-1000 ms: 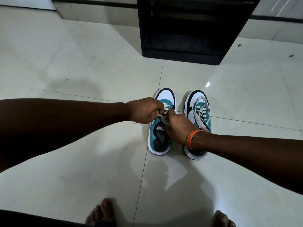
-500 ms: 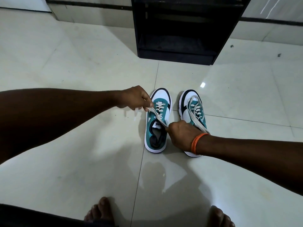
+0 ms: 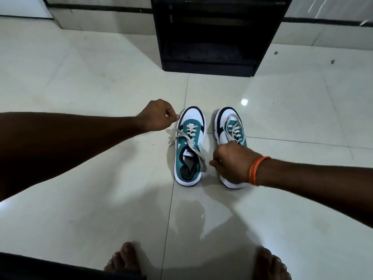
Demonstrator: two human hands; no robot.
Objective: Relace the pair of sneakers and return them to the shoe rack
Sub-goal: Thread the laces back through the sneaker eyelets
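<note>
Two teal, white and black sneakers stand side by side on the floor, toes toward the rack. The left sneaker (image 3: 189,146) has its grey lace (image 3: 187,138) crossed over the tongue, with one end lying slack to the left and the other trailing off to the lower right. My left hand (image 3: 159,116) is a closed fist just left of its toe, clear of the lace. My right hand (image 3: 232,162), with an orange band on the wrist, is curled over the heel half of the right sneaker (image 3: 230,126), fingertips close to the trailing lace end. The right sneaker's lace lies loose.
The black shoe rack (image 3: 212,37) stands open straight ahead, beyond the sneakers, against the wall. Glossy pale floor tiles (image 3: 80,87) spread all around. My bare feet (image 3: 125,259) show at the bottom edge.
The lace of the left sneaker was pulled taut between both hands; now it lies slack. My hands have moved apart, the left up and leftward, the right back toward the right sneaker.
</note>
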